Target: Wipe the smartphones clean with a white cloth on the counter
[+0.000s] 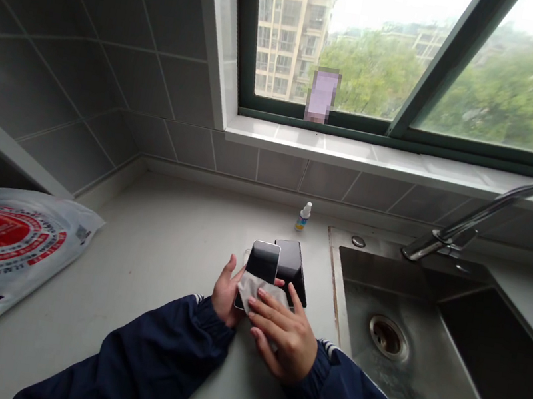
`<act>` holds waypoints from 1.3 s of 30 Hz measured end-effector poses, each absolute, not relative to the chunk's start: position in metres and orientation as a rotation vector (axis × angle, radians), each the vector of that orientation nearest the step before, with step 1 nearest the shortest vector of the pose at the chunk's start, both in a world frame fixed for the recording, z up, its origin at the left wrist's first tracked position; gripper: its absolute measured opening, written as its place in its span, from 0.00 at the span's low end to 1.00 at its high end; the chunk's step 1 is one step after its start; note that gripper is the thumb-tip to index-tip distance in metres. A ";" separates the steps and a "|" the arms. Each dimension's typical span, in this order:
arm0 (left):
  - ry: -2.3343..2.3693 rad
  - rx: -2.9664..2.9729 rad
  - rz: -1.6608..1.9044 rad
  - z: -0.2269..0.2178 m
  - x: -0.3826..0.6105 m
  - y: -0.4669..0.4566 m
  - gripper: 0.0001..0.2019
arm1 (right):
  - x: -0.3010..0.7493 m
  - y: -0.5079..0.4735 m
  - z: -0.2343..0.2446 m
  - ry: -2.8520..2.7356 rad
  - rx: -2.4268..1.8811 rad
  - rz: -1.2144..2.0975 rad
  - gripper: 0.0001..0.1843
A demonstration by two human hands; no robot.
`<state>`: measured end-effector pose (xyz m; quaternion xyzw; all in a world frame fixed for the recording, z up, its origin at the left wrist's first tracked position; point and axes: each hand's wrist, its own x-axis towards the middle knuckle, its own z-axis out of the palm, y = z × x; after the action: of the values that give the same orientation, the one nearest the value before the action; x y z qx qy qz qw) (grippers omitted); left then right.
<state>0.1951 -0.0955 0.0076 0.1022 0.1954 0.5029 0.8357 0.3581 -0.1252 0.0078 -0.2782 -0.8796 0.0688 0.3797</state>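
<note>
A smartphone (261, 263) is gripped upright in the left hand (226, 291), while the right hand (281, 337) presses a grey cloth (259, 291) against its lower face. A black device (292, 264) lies just behind on the tabletop (161, 257), beside a steel sink (387, 269), with a small dropper bottle (303, 217) beyond.

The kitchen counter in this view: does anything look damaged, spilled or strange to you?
Yes, one thing: a brownish stain runs along the left rim of the steel sink. It looks odd because the rest of the rim is paler; it could be rust or old dirt, but I cannot tell which.
</note>
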 end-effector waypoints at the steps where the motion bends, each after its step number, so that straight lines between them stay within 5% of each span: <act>1: 0.410 0.217 1.063 0.008 0.194 -0.095 0.40 | 0.360 -0.124 0.009 -2.259 -0.722 0.166 0.13; 23: 0.377 0.662 1.036 -0.005 0.204 -0.102 0.36 | 0.365 -0.118 -0.006 -2.282 -1.273 -0.048 0.39; 34: 0.410 0.489 0.980 -0.006 0.200 -0.104 0.36 | 0.356 -0.130 -0.002 -2.463 -1.060 -0.030 0.40; 39: 0.470 0.312 0.977 -0.020 0.195 -0.105 0.28 | 0.353 -0.136 0.003 -2.539 -0.871 0.031 0.38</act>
<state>0.1954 -0.1052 -0.0204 0.1479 0.2228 0.4631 0.8450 0.3531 -0.1362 0.0026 -0.3160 -0.9212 0.0112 0.2265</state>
